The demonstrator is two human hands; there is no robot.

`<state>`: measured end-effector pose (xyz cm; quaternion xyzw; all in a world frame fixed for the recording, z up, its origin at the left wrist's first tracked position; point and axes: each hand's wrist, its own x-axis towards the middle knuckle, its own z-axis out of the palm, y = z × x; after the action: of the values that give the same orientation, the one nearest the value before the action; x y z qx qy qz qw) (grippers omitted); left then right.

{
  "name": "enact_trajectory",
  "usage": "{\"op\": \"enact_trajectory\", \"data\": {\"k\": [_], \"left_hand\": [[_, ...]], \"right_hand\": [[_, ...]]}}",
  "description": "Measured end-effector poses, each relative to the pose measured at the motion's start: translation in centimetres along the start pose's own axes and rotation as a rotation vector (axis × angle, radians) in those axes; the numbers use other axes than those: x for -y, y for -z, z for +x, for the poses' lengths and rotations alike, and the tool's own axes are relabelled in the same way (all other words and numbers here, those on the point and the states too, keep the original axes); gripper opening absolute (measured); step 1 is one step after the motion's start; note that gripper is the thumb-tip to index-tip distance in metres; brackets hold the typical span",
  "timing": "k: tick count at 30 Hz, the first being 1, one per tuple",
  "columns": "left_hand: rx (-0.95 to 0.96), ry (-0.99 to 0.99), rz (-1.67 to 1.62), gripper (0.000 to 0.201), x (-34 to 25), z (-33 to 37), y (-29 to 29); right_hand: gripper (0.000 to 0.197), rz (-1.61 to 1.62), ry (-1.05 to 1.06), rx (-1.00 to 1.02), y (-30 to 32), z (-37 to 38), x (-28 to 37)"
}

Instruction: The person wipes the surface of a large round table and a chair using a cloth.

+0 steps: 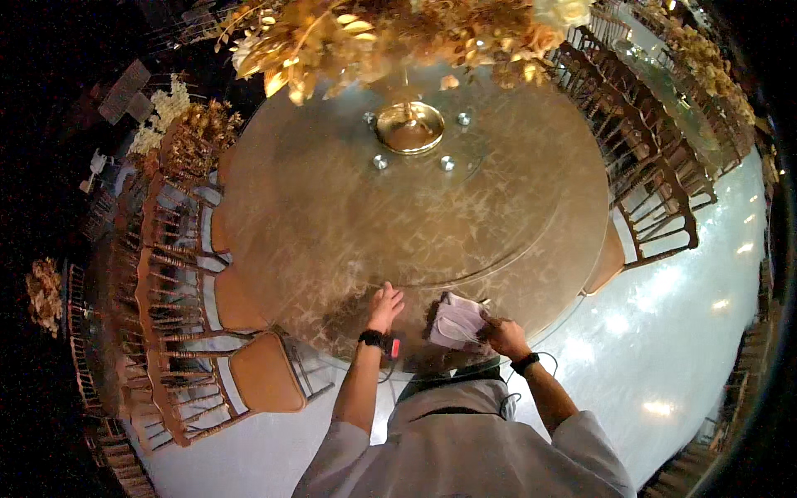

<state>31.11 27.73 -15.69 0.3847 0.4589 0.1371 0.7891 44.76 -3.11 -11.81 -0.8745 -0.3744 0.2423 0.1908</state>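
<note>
A round table with a brown marbled top (332,224) fills the middle of the view. At its near edge my right hand (505,337) is closed on one side of a pale pink folded cloth (457,322), which is over the tabletop. To the left of the cloth, my left hand (386,307) has its fingers stretched out and nothing in them. It is over the near part of the table; whether it touches the surface I cannot tell. A dark band sits on each wrist, and the left one has a red-lit part.
A gold pedestal base (410,129) under a large gold flower arrangement (398,37) stands at the table's far side. Several small shiny round pieces (447,163) surround the base. Chairs with tan seats (266,373) line the left; more chairs (656,191) stand on the right.
</note>
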Motion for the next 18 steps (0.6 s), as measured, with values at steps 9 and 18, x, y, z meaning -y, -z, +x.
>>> {"op": "enact_trajectory", "data": {"k": [9,18], "left_hand": [[0.256,-0.051,-0.663,0.014,3.8,12.3,11.0],[0.308,-0.034,-0.797,0.032,-2.4,5.4,2.7]], "right_hand": [[0.027,0.125,-0.212,-0.074,1.4,-2.7,-1.6],[0.045,0.077,-0.127,-0.053,1.5,-2.2,-3.2]]}}
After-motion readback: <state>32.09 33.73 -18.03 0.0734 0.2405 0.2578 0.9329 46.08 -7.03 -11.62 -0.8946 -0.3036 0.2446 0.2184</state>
